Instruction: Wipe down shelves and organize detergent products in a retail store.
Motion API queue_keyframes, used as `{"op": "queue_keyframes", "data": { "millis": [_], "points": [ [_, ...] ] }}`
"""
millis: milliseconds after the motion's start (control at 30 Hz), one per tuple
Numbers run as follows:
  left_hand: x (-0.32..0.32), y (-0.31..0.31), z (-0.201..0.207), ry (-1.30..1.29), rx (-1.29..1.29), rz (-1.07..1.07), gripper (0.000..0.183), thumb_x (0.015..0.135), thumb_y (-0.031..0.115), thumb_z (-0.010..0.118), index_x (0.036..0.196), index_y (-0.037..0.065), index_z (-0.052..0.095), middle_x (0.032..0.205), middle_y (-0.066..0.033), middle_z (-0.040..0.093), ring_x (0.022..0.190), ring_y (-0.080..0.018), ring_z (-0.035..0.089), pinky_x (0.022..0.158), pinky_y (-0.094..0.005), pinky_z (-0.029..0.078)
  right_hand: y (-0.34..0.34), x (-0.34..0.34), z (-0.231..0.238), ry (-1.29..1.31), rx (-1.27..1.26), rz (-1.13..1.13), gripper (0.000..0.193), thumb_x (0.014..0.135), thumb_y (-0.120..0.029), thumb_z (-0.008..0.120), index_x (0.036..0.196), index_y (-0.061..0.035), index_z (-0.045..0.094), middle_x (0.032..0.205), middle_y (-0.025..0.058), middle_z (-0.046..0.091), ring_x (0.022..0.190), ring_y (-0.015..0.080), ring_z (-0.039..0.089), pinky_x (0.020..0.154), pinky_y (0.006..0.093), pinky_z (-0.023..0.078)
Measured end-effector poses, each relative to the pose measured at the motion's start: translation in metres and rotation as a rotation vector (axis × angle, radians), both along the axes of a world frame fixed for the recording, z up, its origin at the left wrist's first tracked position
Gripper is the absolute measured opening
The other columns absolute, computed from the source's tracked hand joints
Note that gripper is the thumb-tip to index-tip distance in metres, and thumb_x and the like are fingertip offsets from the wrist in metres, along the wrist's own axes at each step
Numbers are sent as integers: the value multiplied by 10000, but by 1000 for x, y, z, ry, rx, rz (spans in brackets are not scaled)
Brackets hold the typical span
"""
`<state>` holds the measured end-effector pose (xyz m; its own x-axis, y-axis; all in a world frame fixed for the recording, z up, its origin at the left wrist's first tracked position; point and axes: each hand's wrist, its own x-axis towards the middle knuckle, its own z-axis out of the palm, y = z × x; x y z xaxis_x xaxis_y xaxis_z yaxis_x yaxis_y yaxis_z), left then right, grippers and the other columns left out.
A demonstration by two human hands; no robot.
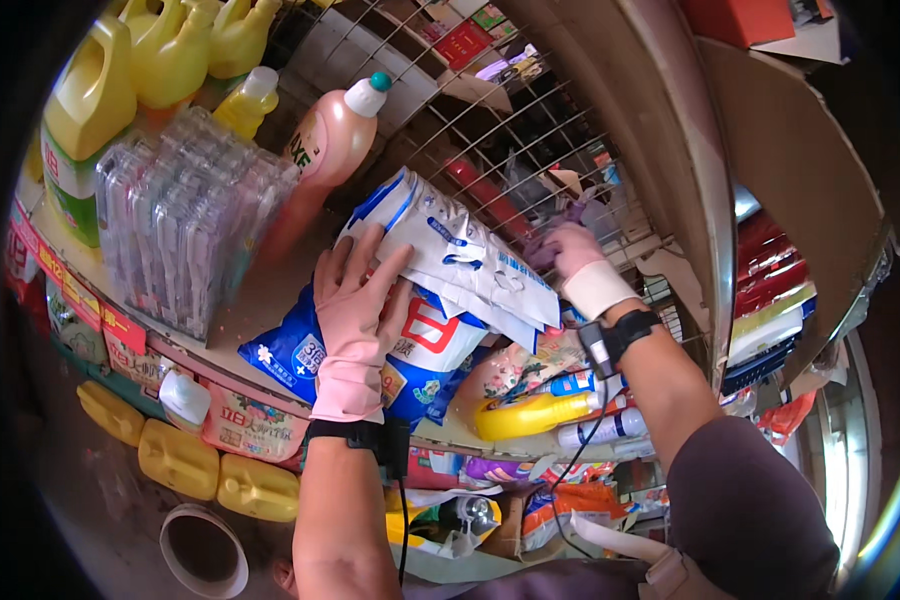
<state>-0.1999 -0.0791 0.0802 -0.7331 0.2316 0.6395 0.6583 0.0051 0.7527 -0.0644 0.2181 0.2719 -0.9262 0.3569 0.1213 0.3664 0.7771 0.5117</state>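
My left hand (352, 325), in a pink glove, lies against a blue and white detergent bag (435, 345), its fingers stretched out and spread. Its fingertips reach the lower edge of a white and blue bag (470, 250) leaning on top. Behind the bags, my right hand (578, 252), also gloved in pink, is closed on a crumpled purple cloth (558, 228) next to the wire mesh (490, 120). Part of the cloth and some right fingertips are hidden. Left of the bags stands a pink bottle (335, 135) with a white and green cap.
Clear packs of toothbrushes (185, 210) and yellow jugs (90, 95) fill the shelf's left end. A yellow bottle (530, 412) lies right of the bags. Below are yellow containers (178, 458) and a round bin (202, 550). A curved panel (660, 120) bounds the right side.
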Motion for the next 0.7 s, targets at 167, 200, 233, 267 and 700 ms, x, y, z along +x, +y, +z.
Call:
{"op": "queue_keyframes", "data": {
  "millis": [167,200,233,267,700],
  "points": [
    [0,2,0,14,8,-3,394,779,157,680,1168,211,652,1384,-80,495,1260,-373,433,1086,-467,305,-26,9,47,263,-309,-368,242,794,-17,519,945,-31,707,984,180,691,939,292,664,851,349,503],
    [1,0,-4,8,-2,-5,394,779,157,680,1168,211,652,1384,-80,495,1260,-373,433,1086,-467,305,-39,4,43,-46,51,-348,234,824,-107,546,982,-65,713,1011,194,682,942,314,655,874,360,491],
    [1,0,-4,5,-9,-9,392,780,156,680,1168,209,651,1385,-83,494,1261,-375,431,1084,-465,308,-58,-15,42,-346,227,-352,289,801,-138,597,1074,-82,673,1073,192,657,992,351,632,901,396,487],
    [0,1,2,13,-3,-13,391,782,154,680,1169,206,651,1386,-86,493,1262,-377,429,1083,-464,310,-41,-26,37,-495,277,-465,377,754,-143,647,1130,-117,641,1078,170,656,1008,364,624,900,404,495],
    [3,-6,-1,-14,-45,-32,382,801,149,663,1179,196,643,1393,-98,485,1283,-379,406,1090,-467,301,36,30,22,-633,290,-416,244,767,-215,570,888,-60,713,1045,219,654,945,342,646,798,401,518]
  ]
}}
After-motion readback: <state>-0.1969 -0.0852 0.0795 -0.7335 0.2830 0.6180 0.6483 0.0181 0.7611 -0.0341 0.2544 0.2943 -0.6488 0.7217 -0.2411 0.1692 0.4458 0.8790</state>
